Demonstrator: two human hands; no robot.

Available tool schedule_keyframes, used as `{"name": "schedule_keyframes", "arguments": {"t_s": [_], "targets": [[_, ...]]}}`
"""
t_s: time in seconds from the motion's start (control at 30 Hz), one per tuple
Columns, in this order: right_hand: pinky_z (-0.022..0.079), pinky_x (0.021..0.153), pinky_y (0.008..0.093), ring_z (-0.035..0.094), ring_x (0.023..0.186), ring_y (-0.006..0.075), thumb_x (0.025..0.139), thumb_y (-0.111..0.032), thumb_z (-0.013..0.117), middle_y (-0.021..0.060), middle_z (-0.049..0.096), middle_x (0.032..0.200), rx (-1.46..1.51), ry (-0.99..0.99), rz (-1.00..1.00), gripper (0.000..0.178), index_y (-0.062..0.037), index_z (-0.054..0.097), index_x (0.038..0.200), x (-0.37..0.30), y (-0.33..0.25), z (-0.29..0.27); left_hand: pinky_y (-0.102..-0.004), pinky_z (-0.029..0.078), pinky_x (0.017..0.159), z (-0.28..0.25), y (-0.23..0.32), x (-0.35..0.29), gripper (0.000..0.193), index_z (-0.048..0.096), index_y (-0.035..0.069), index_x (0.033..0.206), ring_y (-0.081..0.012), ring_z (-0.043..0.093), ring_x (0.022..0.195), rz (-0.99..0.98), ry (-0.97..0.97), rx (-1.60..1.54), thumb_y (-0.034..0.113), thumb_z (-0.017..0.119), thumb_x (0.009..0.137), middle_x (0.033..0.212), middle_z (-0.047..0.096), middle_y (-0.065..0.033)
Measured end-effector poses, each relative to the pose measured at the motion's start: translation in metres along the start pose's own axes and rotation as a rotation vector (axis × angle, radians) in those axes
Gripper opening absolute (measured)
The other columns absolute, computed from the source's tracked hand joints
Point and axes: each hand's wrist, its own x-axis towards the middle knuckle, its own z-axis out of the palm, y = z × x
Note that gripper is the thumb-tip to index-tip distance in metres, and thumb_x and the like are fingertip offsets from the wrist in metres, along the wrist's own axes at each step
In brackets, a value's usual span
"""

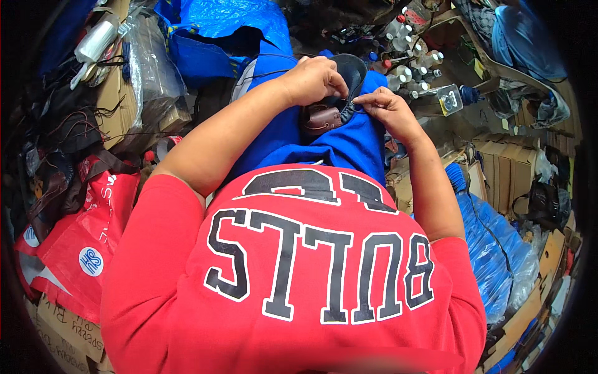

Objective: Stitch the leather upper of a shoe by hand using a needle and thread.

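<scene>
A brown leather shoe (322, 119) with a black inside rests on my lap, between the legs of my blue trousers (274, 128). My left hand (316, 80) is closed above it, thumb and forefinger pinched at the shoe's edge. Opposite, my right hand (387, 110) pinches with thumb and forefinger by the same edge, close to the left fingertips. What sits between the fingers of either hand is too small to make out. Along the edge below them runs a dark gathered or laced strip. A thin dark cord (260, 75) curves beside my left wrist.
A blue plastic bag (224, 31) lies ahead on the left. Several bottles (405, 62) crowd the far right, beside a clear container (450, 100). Cardboard boxes (507, 162) and blue plastic sheeting (489, 249) are at my right. A red bag (93, 230) lies at my left.
</scene>
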Motion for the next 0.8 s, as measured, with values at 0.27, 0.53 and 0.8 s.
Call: {"name": "schedule_keyframes", "arguments": {"t_s": [0.27, 0.53, 0.8], "targets": [[0.039, 0.071, 0.0202, 0.048, 0.077, 0.0073, 0.081, -0.009, 0.067, -0.0015, 0.052, 0.082, -0.025, 0.088, 0.049, 0.024, -0.0085, 0.069, 0.105, -0.014, -0.006, 0.007, -0.0387, 0.044, 0.076, 0.004, 0.014, -0.021, 0.020, 0.072, 0.018, 0.090, -0.0257, 0.057, 0.087, -0.118, 0.054, 0.095, 0.015, 0.070, 0.071, 0.078, 0.060, -0.0050], [0.039, 0.061, 0.0210, 0.045, 0.068, 0.0057, 0.079, -0.009, 0.069, -0.0046, 0.051, 0.072, -0.236, 0.129, -0.076, 0.024, -0.0094, 0.070, 0.104, -0.014, -0.018, 0.005, -0.0366, 0.045, 0.074, -0.007, 0.021, -0.020, 0.015, 0.071, 0.018, 0.083, -0.0234, 0.057, 0.081, -0.032, 0.200, 0.129, 0.014, 0.073, 0.069, 0.080, 0.064, -0.0019], [0.038, 0.058, 0.0193, 0.045, 0.064, 0.0029, 0.080, -0.008, 0.069, -0.0058, 0.054, 0.073, 0.316, 0.159, 0.116, 0.030, -0.0076, 0.065, 0.110, -0.016, -0.004, 0.019, -0.0318, 0.050, 0.068, 0.004, 0.020, -0.014, 0.018, 0.071, 0.013, 0.087, -0.0211, 0.064, 0.072, -0.328, 0.047, -0.113, 0.014, 0.074, 0.070, 0.078, 0.067, -0.0061]]}}
